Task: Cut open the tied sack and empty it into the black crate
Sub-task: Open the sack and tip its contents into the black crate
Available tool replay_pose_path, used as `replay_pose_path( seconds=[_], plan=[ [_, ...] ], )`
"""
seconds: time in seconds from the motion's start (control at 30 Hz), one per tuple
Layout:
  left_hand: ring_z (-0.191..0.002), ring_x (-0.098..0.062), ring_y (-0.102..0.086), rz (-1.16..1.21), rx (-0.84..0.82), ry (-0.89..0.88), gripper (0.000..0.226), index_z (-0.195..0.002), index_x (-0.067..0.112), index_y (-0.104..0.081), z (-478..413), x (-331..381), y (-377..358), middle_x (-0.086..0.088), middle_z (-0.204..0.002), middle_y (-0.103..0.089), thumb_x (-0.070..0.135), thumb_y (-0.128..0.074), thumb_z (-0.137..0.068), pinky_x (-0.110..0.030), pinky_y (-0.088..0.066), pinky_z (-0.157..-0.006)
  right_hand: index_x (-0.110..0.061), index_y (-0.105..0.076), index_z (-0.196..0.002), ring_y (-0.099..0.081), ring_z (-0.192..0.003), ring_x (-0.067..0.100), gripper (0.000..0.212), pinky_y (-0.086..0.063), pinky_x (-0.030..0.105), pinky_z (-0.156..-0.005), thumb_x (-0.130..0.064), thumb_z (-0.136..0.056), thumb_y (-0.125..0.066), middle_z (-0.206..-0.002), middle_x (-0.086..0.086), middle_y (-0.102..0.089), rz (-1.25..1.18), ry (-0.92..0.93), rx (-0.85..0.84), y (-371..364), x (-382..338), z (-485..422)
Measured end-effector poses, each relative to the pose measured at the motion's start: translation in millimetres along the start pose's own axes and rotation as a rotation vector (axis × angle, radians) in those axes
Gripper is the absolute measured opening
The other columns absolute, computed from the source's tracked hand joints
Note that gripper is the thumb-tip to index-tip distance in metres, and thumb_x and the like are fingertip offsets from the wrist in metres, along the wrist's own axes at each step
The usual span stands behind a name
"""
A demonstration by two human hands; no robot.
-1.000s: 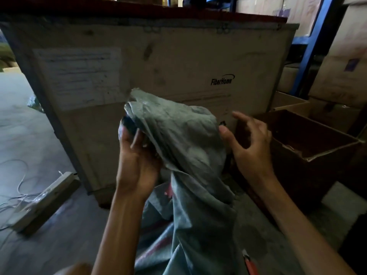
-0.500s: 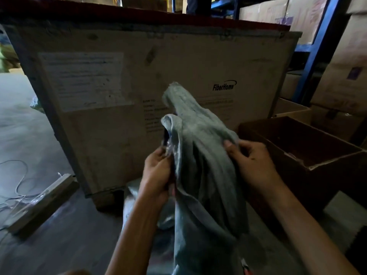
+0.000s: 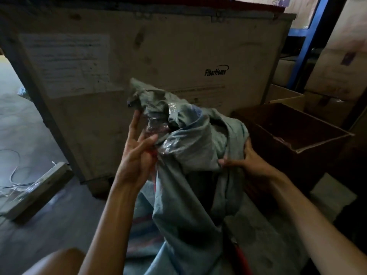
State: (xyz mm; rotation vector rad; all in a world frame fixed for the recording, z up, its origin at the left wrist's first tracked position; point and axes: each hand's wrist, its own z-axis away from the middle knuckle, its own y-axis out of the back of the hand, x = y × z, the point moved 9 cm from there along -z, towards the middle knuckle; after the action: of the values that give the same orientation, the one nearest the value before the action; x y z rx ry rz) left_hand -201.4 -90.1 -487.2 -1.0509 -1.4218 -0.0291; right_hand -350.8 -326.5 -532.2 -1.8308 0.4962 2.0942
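A grey-green woven sack (image 3: pixel 198 191) stands in front of me, its crumpled mouth raised and partly spread, with clear plastic showing inside the opening. My left hand (image 3: pixel 137 155) is at the sack's left edge, thumb and lower fingers pinching fabric and plastic while two fingers point up. My right hand (image 3: pixel 246 161) grips a fold of the sack's right side. A dark open box (image 3: pixel 321 143) sits on the floor at the right, just beyond my right hand. A red-handled tool (image 3: pixel 241 255) lies on the floor by the sack's base.
A large pale wooden crate (image 3: pixel 158 56) marked FiberHome stands right behind the sack. A power strip (image 3: pixel 39 187) with white cables lies on the concrete floor at left. Cardboard boxes and a blue rack post (image 3: pixel 305 40) fill the right background.
The sack's bunched top has been pulled apart into an open mouth. My right hand slid down and right along the fabric; my left hand loosened, with fingers now extended.
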Motion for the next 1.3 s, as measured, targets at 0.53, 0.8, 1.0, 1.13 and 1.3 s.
replay_pose_path(
  seconds=[0.53, 0.8, 1.0, 1.13, 1.3],
  plan=[
    [-0.107, -0.025, -0.075, -0.043, 0.390, 0.266, 0.065, -0.121, 0.027, -0.073, -61.6, -66.6, 15.8, -0.006, -0.115, -0.079, 0.076, -0.047, -0.087, -0.045, -0.059, -0.093, -0.033, -0.047, -0.144, -0.062, -0.123, 0.032, 0.052, -0.049, 0.055, -0.103, -0.054, -0.097, -0.049, -0.140, 0.010, -0.061, -0.601, -0.131, 0.182, -19.1, 28.2, -72.2],
    [-0.094, -0.014, -0.079, -0.114, 0.456, 0.288, 0.048, -0.095, 0.033, -0.084, -64.7, 82.5, -61.3, -0.001, -0.106, -0.081, 0.064, -0.047, -0.092, -0.029, -0.063, -0.071, -0.035, -0.075, -0.103, -0.073, -0.105, 0.022, 0.025, -0.063, 0.036, -0.080, -0.033, -0.078, -0.077, -0.107, -0.001, -0.079, -0.455, -0.120, 0.301, -27.7, -141.7, -4.2],
    [-0.118, -0.014, -0.069, -0.281, 0.635, 0.488, 0.055, -0.117, 0.028, -0.074, 10.4, 245.3, -134.6, -0.001, -0.125, -0.075, 0.066, -0.048, -0.087, -0.033, -0.053, -0.097, -0.030, -0.066, -0.116, -0.069, -0.112, 0.011, 0.026, -0.055, 0.038, -0.099, -0.023, -0.091, -0.068, -0.111, -0.010, -0.075, -0.340, -0.226, 0.304, -106.6, -317.0, 78.3],
    [-0.114, -0.010, -0.071, -0.372, 0.602, 0.590, 0.060, -0.115, 0.030, -0.076, 36.3, 328.0, -195.6, 0.001, -0.123, -0.076, 0.069, -0.051, -0.077, -0.025, -0.053, -0.087, -0.034, -0.066, -0.122, -0.066, -0.119, 0.015, 0.039, -0.052, 0.042, -0.104, -0.039, -0.084, -0.074, -0.124, -0.005, -0.072, -0.347, -0.254, 0.380, -74.7, -424.6, 143.3],
    [-0.118, -0.016, -0.069, -0.440, 0.290, 0.627, 0.049, -0.107, 0.031, -0.078, 15.3, 357.6, -285.4, 0.000, -0.120, -0.076, 0.064, -0.047, -0.087, -0.030, -0.052, -0.101, -0.035, -0.067, -0.117, -0.065, -0.120, 0.017, 0.045, -0.053, 0.039, -0.100, -0.045, -0.074, -0.076, -0.132, 0.004, -0.068, -0.392, -0.269, 0.664, -2.8, -496.0, 241.9]
  ],
)
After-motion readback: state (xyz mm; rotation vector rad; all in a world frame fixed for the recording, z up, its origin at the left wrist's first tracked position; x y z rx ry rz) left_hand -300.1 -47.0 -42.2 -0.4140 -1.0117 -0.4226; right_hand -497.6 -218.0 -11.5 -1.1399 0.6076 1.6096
